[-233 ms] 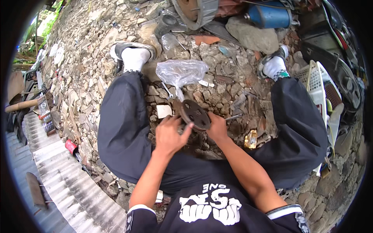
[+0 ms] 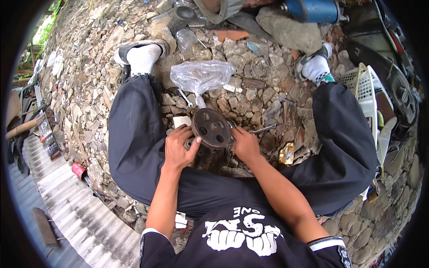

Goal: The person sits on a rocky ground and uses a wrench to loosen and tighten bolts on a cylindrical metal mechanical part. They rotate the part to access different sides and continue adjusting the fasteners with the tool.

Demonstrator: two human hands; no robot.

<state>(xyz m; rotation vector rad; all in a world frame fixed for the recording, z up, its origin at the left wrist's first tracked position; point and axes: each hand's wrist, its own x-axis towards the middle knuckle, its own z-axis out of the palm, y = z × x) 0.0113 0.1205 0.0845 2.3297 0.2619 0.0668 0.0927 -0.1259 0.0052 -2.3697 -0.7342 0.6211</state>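
Between my hands is a dark, rusty metal pulley wheel (image 2: 211, 128) with several holes through its face. The face is tilted up toward me. My left hand (image 2: 179, 148) grips its left rim, thumb on the near edge and fingers around the side. At the right rim my right hand (image 2: 246, 144) is closed, its fingertips partly hidden behind the wheel. A dark metal part (image 2: 210, 158) shows beneath the pulley; whether they are joined I cannot tell. One wrench (image 2: 185, 99) lies beyond the wheel, and a metal tool shaft (image 2: 264, 129) lies right of my right hand.
A clear plastic bag (image 2: 201, 76) lies ahead on stony ground, with a gold-yellow packet (image 2: 287, 154) near my right leg. A white plastic basket (image 2: 366, 85) stands at the right. Far off are a big rock (image 2: 288, 30) and a blue cylinder (image 2: 313, 10). Corrugated sheeting (image 2: 76, 201) lies left.
The pulley has turned from a steep tilt so its face shows more fully, and it sits slightly farther left. My left hand has shifted left with it. The whole view has moved a little.
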